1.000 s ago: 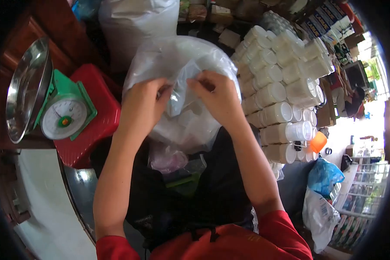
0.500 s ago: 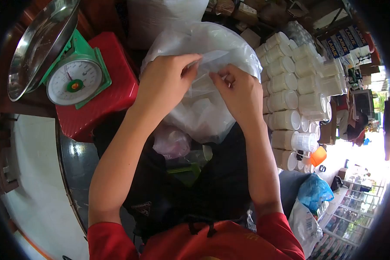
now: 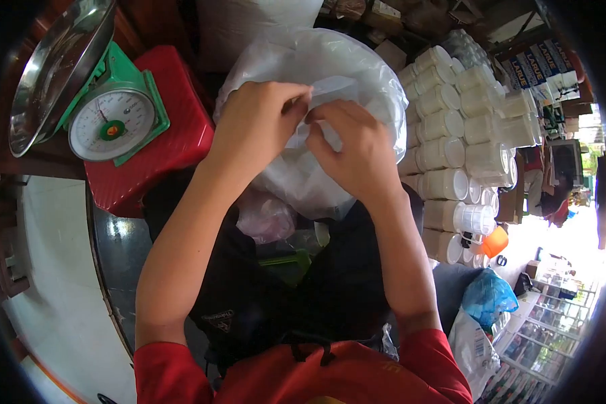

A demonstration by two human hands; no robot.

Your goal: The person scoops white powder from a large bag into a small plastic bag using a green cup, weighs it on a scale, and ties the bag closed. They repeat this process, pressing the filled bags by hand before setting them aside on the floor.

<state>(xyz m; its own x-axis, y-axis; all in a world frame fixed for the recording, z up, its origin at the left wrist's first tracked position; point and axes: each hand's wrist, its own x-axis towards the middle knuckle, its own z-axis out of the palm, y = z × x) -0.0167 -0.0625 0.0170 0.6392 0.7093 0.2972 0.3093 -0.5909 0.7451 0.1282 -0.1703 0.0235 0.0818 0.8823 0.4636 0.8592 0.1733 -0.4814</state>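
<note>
In front of me a large translucent plastic bag (image 3: 377,87) stands open, with pale, thin plastic pieces inside it. My left hand (image 3: 259,124) is over its left side, thumb and fingers pinched on a small clear plastic bag (image 3: 334,85) whose end sticks out to the right. My right hand (image 3: 357,148) is curled over the middle of the large bag. Its thumb and fingertips come together close to the left fingertips, at the lower edge of the small bag. The exact grip point is partly hidden by the fingers.
On the left, a green dial scale (image 3: 113,124) with a steel pan (image 3: 57,74) rests on a red stool (image 3: 182,128). Stacked white tubs (image 3: 444,151) rise on the right. A pinkish plastic bag (image 3: 268,217) lies below the large bag, and a blue bag (image 3: 488,296) sits lower right.
My right hand has moved left and its fingertips now meet near those of my left hand. The left hand stays in nearly the same place, still pinching the small plastic bag.
</note>
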